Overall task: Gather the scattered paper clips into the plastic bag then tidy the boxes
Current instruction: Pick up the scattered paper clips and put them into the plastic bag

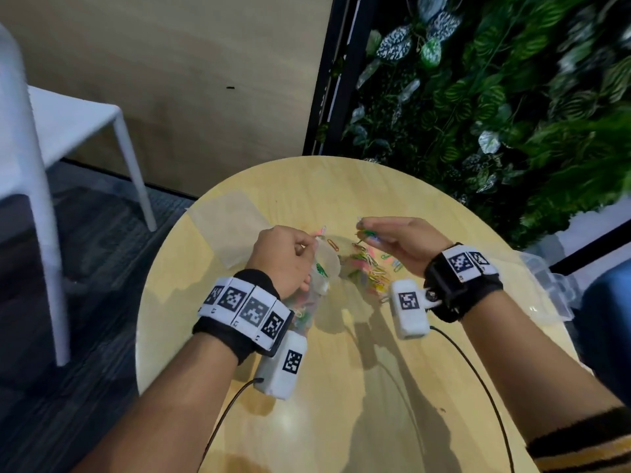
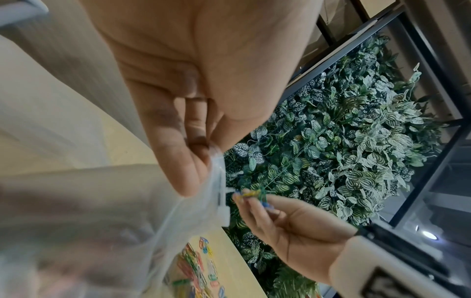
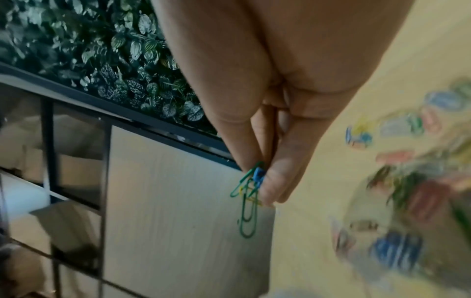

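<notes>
My left hand pinches the top edge of a clear plastic bag and holds it up over the round wooden table; the bag has coloured paper clips in its bottom. My right hand pinches a small bunch of green, blue and yellow paper clips, raised close to the bag's mouth and to its right. More loose clips lie in a heap on the table under and between my hands, and these loose clips show beside the bag in the left wrist view.
A flat clear plastic sheet or lid lies on the table's far left. A clear plastic box sits at the table's right edge. A white chair stands at left, and a leafy plant wall rises behind the table.
</notes>
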